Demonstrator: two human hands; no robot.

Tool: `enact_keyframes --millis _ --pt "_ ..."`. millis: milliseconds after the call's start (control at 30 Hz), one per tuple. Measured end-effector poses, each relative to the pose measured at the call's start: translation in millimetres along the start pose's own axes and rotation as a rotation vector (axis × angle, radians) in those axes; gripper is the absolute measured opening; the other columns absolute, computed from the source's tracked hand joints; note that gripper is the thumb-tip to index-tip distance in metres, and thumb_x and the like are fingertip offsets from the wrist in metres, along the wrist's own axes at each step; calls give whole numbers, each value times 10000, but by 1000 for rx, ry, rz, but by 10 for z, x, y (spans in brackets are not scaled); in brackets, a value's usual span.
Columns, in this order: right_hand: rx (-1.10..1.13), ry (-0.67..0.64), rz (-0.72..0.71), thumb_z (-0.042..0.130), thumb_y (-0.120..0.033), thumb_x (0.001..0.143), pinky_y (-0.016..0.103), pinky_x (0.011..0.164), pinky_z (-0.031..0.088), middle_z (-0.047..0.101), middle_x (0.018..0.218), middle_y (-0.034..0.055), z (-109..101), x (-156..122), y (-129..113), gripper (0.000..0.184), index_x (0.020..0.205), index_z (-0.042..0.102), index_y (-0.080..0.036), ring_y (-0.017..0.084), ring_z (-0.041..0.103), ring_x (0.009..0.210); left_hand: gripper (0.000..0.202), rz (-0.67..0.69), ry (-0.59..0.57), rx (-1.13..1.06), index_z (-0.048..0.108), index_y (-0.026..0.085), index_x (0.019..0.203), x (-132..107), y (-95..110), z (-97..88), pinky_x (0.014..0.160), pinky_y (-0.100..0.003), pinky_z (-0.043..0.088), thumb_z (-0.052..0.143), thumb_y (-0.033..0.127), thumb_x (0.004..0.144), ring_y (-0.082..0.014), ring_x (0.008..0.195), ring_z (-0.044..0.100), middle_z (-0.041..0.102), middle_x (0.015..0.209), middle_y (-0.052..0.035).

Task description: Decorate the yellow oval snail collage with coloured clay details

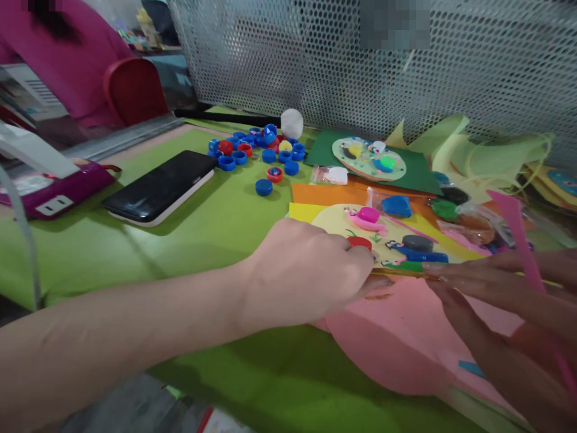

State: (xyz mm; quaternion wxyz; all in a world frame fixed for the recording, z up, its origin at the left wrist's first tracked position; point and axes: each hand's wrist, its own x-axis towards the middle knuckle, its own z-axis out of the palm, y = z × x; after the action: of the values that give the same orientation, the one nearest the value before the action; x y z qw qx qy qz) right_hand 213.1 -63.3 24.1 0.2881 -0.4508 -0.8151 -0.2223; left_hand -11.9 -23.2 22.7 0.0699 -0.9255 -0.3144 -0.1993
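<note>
Working item: a pale yellow disc [327, 219] of craft paper, right of centre in the frame, bearing a pink snail [366, 225] near its top and a blue snail [426, 257] low down, both apparently modelling clay with bottle-cap shells. A larger pink disc [401, 361] spreads below, toward the lower right of the frame.

Over the feed I see the left hand [311, 270] at centre frame, its fingers curled narrow beside a red cap [359, 242]; the tips are hidden from me, so I cannot tell whether they hold it. The right hand [509, 294], at the right edge of the frame, has fingers nearly straight along the lower rim. The view there is blurred and crossed by a pink strip [518, 240]; a pinch on the rim seems likely, unconfirmed.

Handling estimate: paper light and flexible, likely to buckle if pushed edgewise; clay soft (fingerprints would show); caps smooth, stiff, perhaps loosely seated. I judge the bare rim the best hold, supported from underneath, with caps taken by their sides.

Loose blue caps [264, 187] lie on the green bench [211, 240], upper middle of the frame.
</note>
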Motion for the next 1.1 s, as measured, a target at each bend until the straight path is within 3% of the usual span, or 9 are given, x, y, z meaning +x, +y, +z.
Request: enact_keyframes --millis 133,200,333,467,600,767,1100 --pt "12 -28 -94 644 -395 725 354 591 441 667 738 19 4 -11 76 114 780 605 -304 182 603 602 460 -8 -43 5 639 168 753 3 6 -7 375 -239 284 301 434 916 -160 460 580 643 563 -22" --pt "-10 -46 -75 630 -398 735 361 595 440 663 730 25 -5 -7 24 101 761 603 -305 196 610 629 460 -21 -73 22 648 181 751 19 14 -24 368 -242 272 296 426 917 -165 466 585 642 556 -16" --pt "-39 -55 127 525 -512 774 443 696 431 650 725 57 -30 23 -145 237 705 587 -293 254 606 704 366 -58 -170 51 663 213 749 74 43 -83 356 -259 273 380 399 889 -184 490 600 660 592 1" --pt "-46 -58 47 478 -493 814 416 694 428 658 770 53 -20 49 -128 240 772 606 -294 244 599 726 341 -63 -227 74 661 205 790 94 71 -122 361 -260 287 398 400 883 -202 530 627 666 605 -2" --pt "-21 -23 -90 619 -383 759 352 674 428 639 753 20 31 48 -31 116 831 593 -295 193 587 676 402 -36 -125 69 654 192 795 45 49 -70 375 -244 279 343 421 906 -168 505 610 662 594 -2" --pt "10 -18 -58 626 -316 766 330 684 427 619 764 10 43 45 -52 104 858 581 -298 181 584 723 441 50 82 95 637 199 743 -11 -12 30 359 -235 210 295 410 926 -133 435 568 625 521 37" --pt "16 2 80 585 -349 783 375 673 418 641 744 14 -18 2 -153 32 794 580 -319 206 587 701 450 34 63 80 647 203 781 -23 -6 25 364 -245 210 278 412 932 -148 449 573 626 532 31"
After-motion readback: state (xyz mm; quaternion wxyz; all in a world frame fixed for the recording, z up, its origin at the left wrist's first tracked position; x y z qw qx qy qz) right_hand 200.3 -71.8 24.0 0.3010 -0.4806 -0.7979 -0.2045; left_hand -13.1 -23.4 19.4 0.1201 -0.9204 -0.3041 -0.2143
